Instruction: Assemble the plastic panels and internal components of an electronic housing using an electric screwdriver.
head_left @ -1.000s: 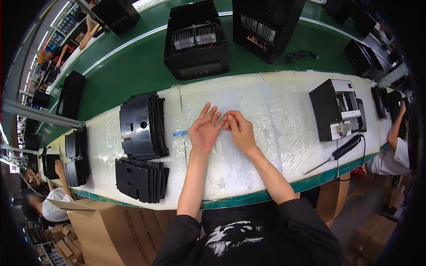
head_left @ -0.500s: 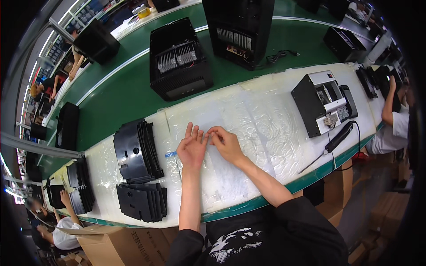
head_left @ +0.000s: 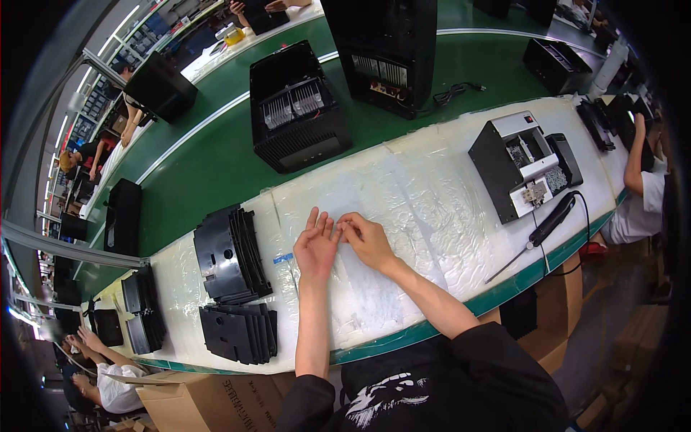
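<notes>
Palm up over the white plastic-covered table (head_left: 381,180), my left hand (head_left: 317,248) has its fingers apart and no visible object on it. My right hand (head_left: 365,241) is beside it, thumb and fingers pinched together at the left hand's outer fingers. Whatever the pinch may hold is too small or hidden to make out. Left of my hands stand two stacks of curved black plastic panels, a far stack (head_left: 227,252) and a near stack (head_left: 234,331). A corded electric screwdriver (head_left: 553,222) lies to the right, close to a black-and-silver screw feeder (head_left: 515,165) with loose screws.
Beyond the table runs a green conveyor (head_left: 216,155) with an open black housing (head_left: 299,108), a tall black cabinet (head_left: 385,43) and a coiled power cord (head_left: 457,91). More black panels (head_left: 144,309) stand farther left. Cardboard boxes (head_left: 209,403) are below the front edge. Co-workers sit at both ends.
The whole view has shifted slightly. My hands keep nearly the same pose, close together. A co-worker's hand at the far left has come away from a black part.
</notes>
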`<action>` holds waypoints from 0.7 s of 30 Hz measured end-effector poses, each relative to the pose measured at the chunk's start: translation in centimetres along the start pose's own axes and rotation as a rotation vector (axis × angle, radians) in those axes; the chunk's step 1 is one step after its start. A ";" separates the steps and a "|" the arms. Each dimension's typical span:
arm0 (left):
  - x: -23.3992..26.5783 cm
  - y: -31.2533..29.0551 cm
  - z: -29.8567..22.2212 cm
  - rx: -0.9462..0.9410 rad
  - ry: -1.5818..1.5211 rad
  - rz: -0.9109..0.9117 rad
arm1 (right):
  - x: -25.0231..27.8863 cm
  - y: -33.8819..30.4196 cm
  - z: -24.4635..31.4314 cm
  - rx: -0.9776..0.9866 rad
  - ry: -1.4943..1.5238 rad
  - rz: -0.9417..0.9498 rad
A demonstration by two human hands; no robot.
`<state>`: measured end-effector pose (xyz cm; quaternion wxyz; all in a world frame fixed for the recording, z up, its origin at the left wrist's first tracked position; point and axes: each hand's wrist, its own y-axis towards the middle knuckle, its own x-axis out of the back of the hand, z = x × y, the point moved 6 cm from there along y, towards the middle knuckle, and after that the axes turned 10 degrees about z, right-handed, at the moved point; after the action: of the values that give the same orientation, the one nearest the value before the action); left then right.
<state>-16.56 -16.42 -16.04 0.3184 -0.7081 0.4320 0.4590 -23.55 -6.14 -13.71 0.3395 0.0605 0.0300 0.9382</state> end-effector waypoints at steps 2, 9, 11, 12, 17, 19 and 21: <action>0.1 0.1 0.0 0.016 0.018 -0.010 | 0.1 0.0 0.0 0.009 0.012 -0.002; -0.2 1.1 0.0 0.194 0.250 -0.130 | 0.1 0.0 -0.6 -0.031 0.113 -0.022; -0.9 1.5 -0.3 0.209 0.322 -0.134 | 0.2 0.0 -0.5 -0.016 0.062 -0.032; -1.2 1.6 -0.3 0.229 0.394 -0.143 | 0.3 -0.1 -0.5 -0.014 0.055 -0.037; -2.0 2.4 0.5 0.218 0.493 -0.069 | 0.8 -0.4 -0.3 -0.005 0.168 -0.089; -2.2 2.6 1.1 0.152 0.566 -0.026 | 1.4 -0.6 -0.7 -0.010 0.144 -0.092; -2.1 2.1 1.1 0.120 0.535 0.007 | 1.2 -0.7 -0.8 0.028 0.137 -0.113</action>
<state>-19.26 -15.72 -14.61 0.2329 -0.7824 0.5296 0.2304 -24.15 -4.85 -14.47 0.3882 -0.0007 0.0694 0.9190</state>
